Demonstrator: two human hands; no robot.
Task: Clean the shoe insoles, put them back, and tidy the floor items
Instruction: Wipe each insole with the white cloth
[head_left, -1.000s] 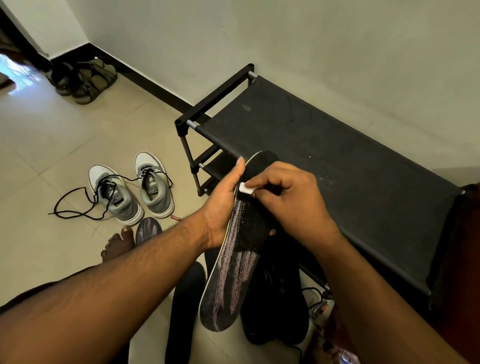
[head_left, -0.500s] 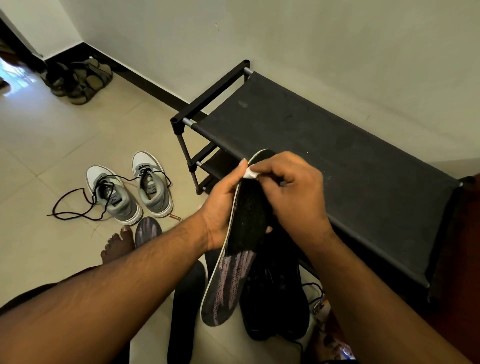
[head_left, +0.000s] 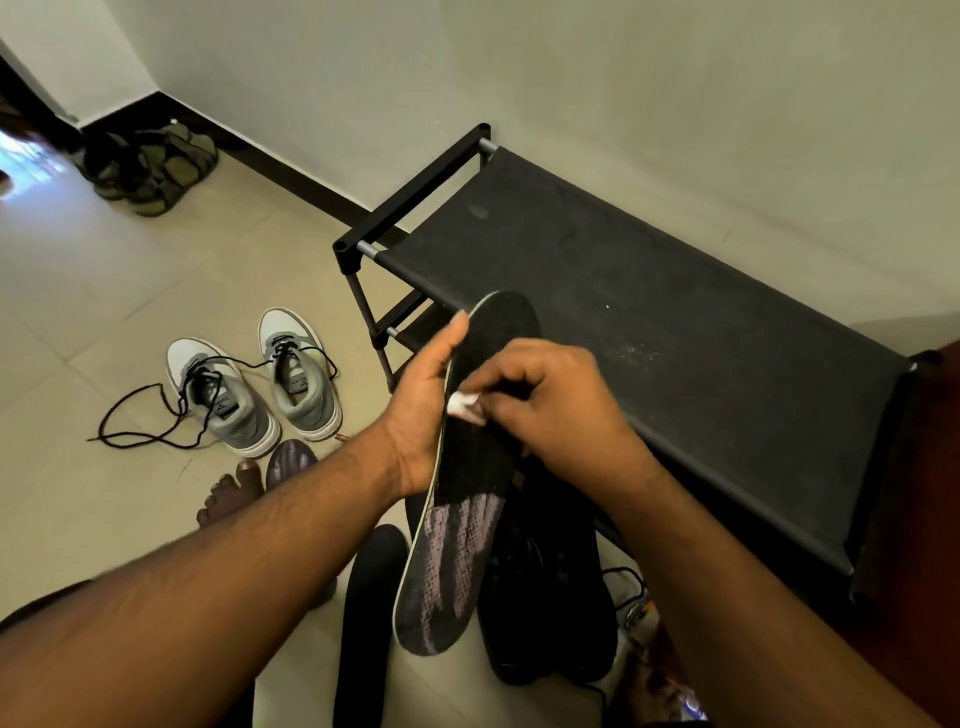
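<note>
A long black insole (head_left: 467, 499) with pale purple streaks on its lower half is held up in front of me. My left hand (head_left: 423, 410) grips its left edge from behind, thumb up along the rim. My right hand (head_left: 561, 410) pinches a small white wipe (head_left: 464, 404) against the insole's dark upper half. Another insole (head_left: 291, 462) lies on the floor by my bare foot (head_left: 231, 491), and a plain black insole (head_left: 366, 613) lies below my left forearm. A pair of black shoes (head_left: 550, 587) sits on the floor under the held insole.
A black fabric-topped shoe rack (head_left: 649, 332) stands against the wall at the right. Two grey sneakers (head_left: 254, 379) with loose black laces sit on the tiled floor to the left. Olive sandals (head_left: 150, 166) lie in the far corner. Small items are at the bottom right.
My right hand has slid the white wipe down the insole from near the toe end toward the middle. The left hand keeps the same grip.
</note>
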